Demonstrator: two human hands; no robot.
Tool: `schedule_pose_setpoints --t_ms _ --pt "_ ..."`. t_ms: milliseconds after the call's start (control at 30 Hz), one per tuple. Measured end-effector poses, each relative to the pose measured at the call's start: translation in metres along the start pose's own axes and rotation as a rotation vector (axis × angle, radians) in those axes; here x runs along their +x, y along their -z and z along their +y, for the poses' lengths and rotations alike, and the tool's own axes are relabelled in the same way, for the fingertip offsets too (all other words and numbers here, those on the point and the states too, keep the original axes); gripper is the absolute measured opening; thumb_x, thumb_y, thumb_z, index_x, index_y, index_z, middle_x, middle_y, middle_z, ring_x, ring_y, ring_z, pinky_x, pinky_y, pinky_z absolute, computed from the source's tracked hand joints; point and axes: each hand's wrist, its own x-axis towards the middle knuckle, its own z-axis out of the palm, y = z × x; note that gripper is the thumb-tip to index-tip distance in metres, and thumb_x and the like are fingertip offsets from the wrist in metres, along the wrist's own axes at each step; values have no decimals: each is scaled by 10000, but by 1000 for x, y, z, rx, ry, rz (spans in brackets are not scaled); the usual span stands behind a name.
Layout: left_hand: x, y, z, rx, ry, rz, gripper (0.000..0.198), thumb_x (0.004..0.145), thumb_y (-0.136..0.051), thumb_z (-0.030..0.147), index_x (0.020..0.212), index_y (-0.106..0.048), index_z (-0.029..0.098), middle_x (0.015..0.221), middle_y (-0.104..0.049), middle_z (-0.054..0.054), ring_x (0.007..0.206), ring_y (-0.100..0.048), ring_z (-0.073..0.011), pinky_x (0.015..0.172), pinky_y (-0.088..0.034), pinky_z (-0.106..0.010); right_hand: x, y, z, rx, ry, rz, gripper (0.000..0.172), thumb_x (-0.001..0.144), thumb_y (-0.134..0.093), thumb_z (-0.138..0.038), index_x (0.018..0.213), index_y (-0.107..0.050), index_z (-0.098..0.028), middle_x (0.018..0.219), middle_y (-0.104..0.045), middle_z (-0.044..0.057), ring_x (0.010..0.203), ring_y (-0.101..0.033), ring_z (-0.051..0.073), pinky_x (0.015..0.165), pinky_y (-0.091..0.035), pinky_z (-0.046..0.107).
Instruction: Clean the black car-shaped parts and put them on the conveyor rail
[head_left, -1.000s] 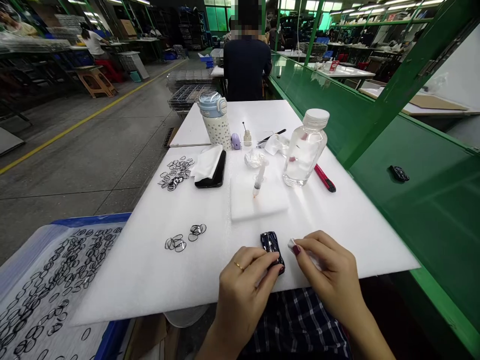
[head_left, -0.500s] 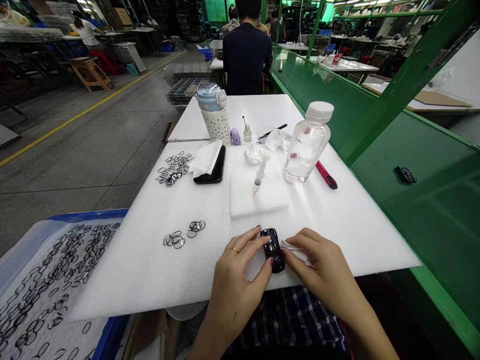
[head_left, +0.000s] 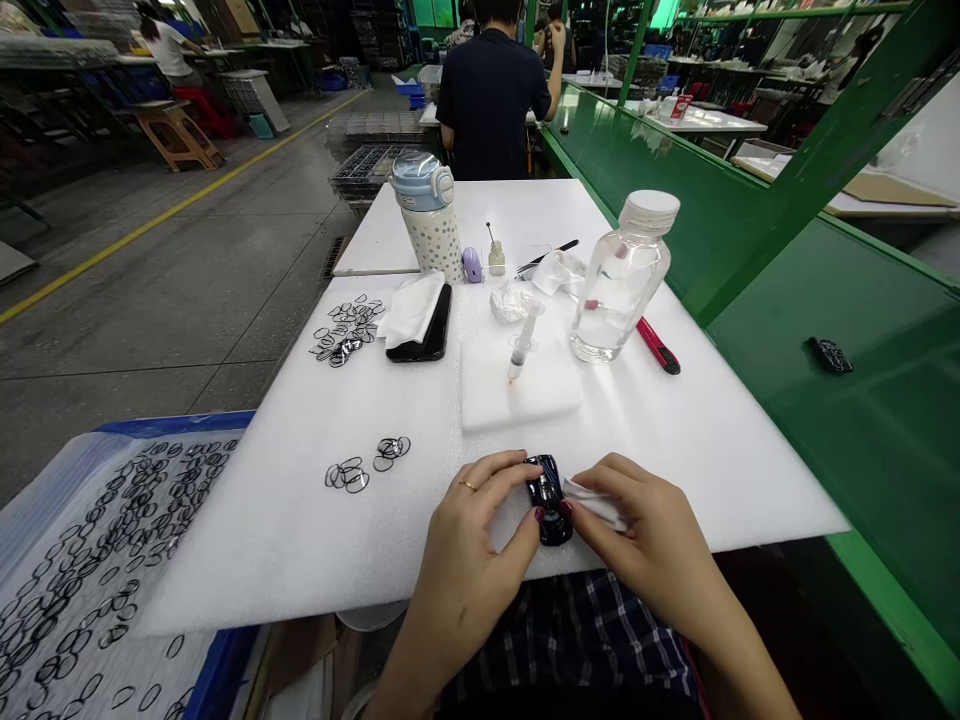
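Observation:
A glossy black piece [head_left: 550, 505], rounded and patterned with pale streaks, rests at the near side of the white foam-topped table. My left hand [head_left: 480, 535] grips its left edge between thumb and fingers. In my right hand [head_left: 645, 520] is a folded white tissue [head_left: 596, 503], pinched between the fingers, and the thumb tip touches the piece's right side. Beyond my hands lies a white foam block [head_left: 521, 400] with a syringe [head_left: 523, 345] standing tilted on it. Thin black rings [head_left: 347, 476] lie in small groups to the left.
A clear bottle [head_left: 622, 280] and a red cutter [head_left: 658, 347] stand and lie at right. Further back are a dotted tumbler [head_left: 431, 220], a black phone [head_left: 424, 335] under tissue, and a small vial [head_left: 496, 258]. A blue-edged tray [head_left: 217, 660] of rings sits lower left.
Both hands keep nearly the same hold on the black piece and tissue. The view has shifted slightly. The person ahead has raised a right arm.

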Motion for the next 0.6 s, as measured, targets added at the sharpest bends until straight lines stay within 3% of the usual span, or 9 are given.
schedule_pose_setpoints --t_ms 267,400,467,533,600 --pt "2 4 1 58 -17 -17 332 831 -583 162 1136 -639 280 1255 -603 -32 1181 -552 -240 993 -494 -450 2 2 2 19 7 -10 96 893 -583 -283 921 -651 -223 838 -588 -8 685 -557 130 601 -387 278" --pt "11 14 -2 140 -187 -265 668 778 -695 184 1373 -451 367 1509 -394 -2 1384 -355 -271 1129 -347 -502 -1 7 6 195 54 67 135 936 -524 -260 915 -649 -215 865 -612 17 786 -591 152 678 -444 281" --pt "15 14 -3 186 -246 -319 676 732 -769 215 1335 -501 360 1457 -465 -12 1342 -408 -281 1117 -353 -505 -5 4 10 204 104 193 130 933 -530 -234 949 -657 -209 870 -618 34 787 -597 158 670 -458 284" --pt "17 9 -5 213 -240 -229 571 665 -837 293 1194 -623 307 1279 -590 -34 1197 -524 -282 1028 -438 -480 -10 -2 15 128 183 329 127 913 -556 -185 985 -659 -201 855 -616 46 751 -594 158 624 -461 283" --pt "16 3 -7 218 -217 -121 470 648 -850 323 1081 -675 268 1114 -619 -34 1069 -566 -262 926 -489 -438 -15 -10 20 25 294 418 183 888 -570 -122 1032 -652 -201 848 -617 53 722 -592 154 585 -466 277"
